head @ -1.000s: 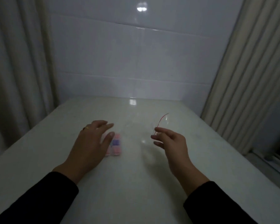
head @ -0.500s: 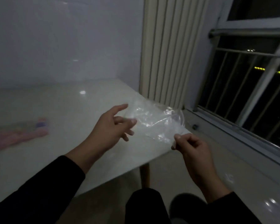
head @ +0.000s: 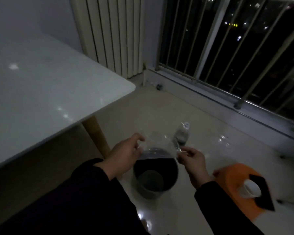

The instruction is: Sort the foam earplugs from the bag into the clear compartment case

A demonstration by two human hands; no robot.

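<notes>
Both hands out over a dark bin point(head: 155, 181) on the floor. Left hand point(head: 124, 156) at 9 o'clock of the clear bag point(head: 157, 143), fingers curled on its edge; right hand point(head: 193, 159) at 3, grip pinched on it. Bag stretched btwn them. Counter point(head: 41, 92) off at 10.

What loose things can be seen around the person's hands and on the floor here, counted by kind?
Clear plastic bag: 1
Dark waste bin: 1
Bottle: 1
Orange stool or tub: 1
White cup: 1
Total: 5
</notes>
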